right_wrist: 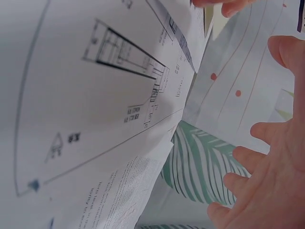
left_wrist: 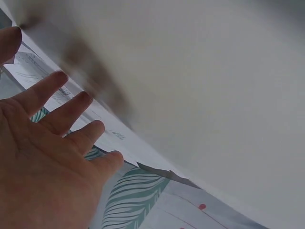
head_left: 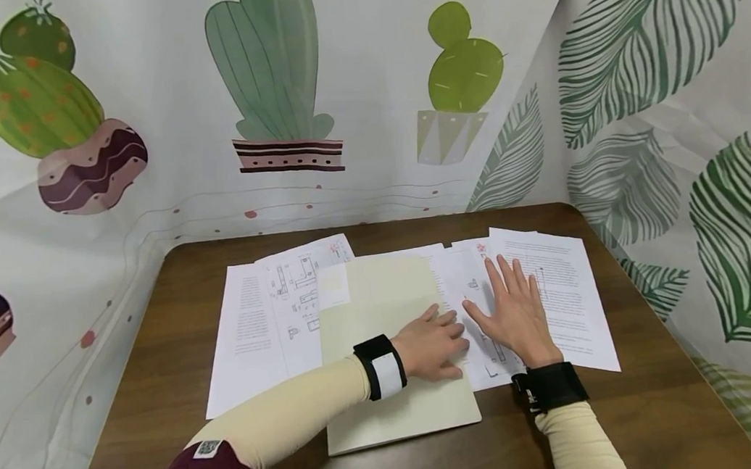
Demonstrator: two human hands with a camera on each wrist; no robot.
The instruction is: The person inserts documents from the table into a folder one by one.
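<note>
A cream file folder lies on the table, a pale label at its upper left. My left hand is over its right edge, fingers spread toward the right. In the left wrist view the left hand has its fingers extended along the pale folder face. To the right, my right hand is flat over a sheet with line drawings, thumb apart from the fingers. The right wrist view has the right hand beside a technical drawing, with nothing in its grasp.
Left of the folder, a text page and another drawing sheet overlap. A printed text page lies at the right. All rest on a brown wooden table; a patterned cloth hangs behind it.
</note>
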